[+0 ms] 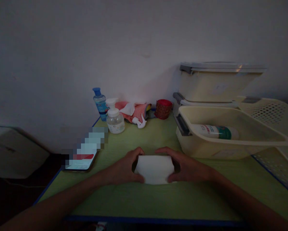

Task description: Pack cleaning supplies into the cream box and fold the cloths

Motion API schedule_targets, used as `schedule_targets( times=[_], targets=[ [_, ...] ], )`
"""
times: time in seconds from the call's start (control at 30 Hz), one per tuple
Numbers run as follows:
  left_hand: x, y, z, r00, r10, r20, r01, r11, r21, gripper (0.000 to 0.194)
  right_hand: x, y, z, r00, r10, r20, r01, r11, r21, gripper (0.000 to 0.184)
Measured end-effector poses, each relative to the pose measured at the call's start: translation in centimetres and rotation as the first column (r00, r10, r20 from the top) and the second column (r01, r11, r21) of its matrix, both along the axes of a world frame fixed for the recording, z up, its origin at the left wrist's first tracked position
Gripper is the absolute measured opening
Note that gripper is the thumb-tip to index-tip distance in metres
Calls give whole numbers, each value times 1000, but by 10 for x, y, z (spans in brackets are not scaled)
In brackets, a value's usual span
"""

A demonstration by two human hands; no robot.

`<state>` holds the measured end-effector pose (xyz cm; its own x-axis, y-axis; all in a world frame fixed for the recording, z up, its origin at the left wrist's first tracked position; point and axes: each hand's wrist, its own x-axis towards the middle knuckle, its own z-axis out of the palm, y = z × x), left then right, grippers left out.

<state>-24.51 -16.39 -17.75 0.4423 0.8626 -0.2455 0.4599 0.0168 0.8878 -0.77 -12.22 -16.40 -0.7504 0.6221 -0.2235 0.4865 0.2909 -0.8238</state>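
A white folded cloth or paper pad (154,168) lies on the green tabletop (139,199) in front of me. My left hand (124,168) grips its left edge with thumb and fingers curled round it. My right hand (184,166) grips the right edge the same way. Both hands rest on the table, close together, with the white pad between them.
A phone (82,159) lies at the table's left edge. At the back stand a blue-capped bottle (100,103), a pump bottle (115,118), a pink cloth (134,112) and a red cup (163,108). A cream tub (230,141) holding a bottle (213,131) sits right, with lidded boxes (218,81) behind.
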Motion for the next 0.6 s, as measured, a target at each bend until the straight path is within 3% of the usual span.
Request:
schedule_targets(
  times=[0.2, 0.37, 0.5, 0.6],
  targets=[
    [-3, 4, -7, 973, -31, 228, 43, 998, -45, 46, 3, 1, 6, 999, 42, -15, -41, 997, 64, 66],
    [-3, 5, -9, 964, -28, 265, 36, 999, -26, 42, 7, -1, 8, 996, 74, -50, -63, 980, 189, 51],
    [-3, 2, -2, 979, -4, 205, -28, 988, 153, 32, 11, -1, 6, 991, 67, -115, -18, 925, 380, 37],
    [-3, 0, 2, 987, 19, 162, -79, 923, 375, 19, 11, 3, 5, 978, 94, -185, 11, 867, 498, 18]
  ],
)
